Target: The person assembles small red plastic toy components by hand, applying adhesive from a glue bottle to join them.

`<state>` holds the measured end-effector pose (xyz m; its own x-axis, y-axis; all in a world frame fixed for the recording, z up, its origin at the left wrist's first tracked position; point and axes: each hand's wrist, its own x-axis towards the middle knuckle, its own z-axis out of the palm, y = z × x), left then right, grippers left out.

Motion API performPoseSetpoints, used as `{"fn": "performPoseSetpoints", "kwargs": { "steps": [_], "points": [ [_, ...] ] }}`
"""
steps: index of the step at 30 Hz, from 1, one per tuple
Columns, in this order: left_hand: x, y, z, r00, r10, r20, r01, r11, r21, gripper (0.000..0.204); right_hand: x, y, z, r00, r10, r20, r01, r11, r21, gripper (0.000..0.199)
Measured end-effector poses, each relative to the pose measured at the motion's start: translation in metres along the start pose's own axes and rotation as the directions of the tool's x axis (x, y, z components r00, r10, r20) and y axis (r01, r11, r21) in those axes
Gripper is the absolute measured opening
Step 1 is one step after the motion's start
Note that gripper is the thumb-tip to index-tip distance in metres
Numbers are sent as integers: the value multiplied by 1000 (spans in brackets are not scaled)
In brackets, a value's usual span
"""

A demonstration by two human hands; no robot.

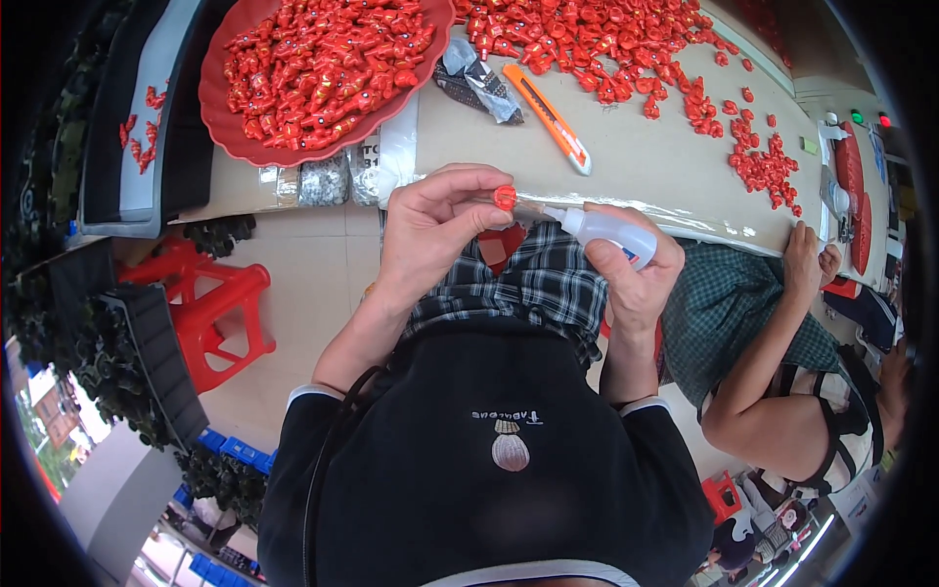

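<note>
Between the thumb and fingers of my left hand is a small red plastic part, held over my lap near the table edge. My right hand grips a translucent white glue bottle, tilted so its narrow nozzle points left at the red part. The nozzle tip is close to the part; whether they touch I cannot tell. Just beyond my hands, an orange utility knife lies on the table. A red scalloped tray heaped with small red figures stands at the far left.
Loose red parts cover the back of the table, with a smaller cluster farther right. A crumpled wrapper lies beside the knife. A dark bin and red stool are left; a co-worker's arm is right.
</note>
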<state>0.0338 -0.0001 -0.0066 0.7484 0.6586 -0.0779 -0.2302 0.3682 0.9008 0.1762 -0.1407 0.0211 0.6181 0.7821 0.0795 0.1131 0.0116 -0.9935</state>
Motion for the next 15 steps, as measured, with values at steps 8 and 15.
{"fn": "performPoseSetpoints", "kwargs": {
  "steps": [8, 15],
  "points": [
    [0, 0, 1, 1000, -4, 10, 4, 1000, -6, 27, 0, 3, 1, 999, 37, -23, -36, 998, 48, 28],
    [0, 0, 1, 1000, -23, 10, 24, 1000, -14, 28, 2, 3, 1, 1000, -8, 5, 8, 998, 65, 28]
  ]
}}
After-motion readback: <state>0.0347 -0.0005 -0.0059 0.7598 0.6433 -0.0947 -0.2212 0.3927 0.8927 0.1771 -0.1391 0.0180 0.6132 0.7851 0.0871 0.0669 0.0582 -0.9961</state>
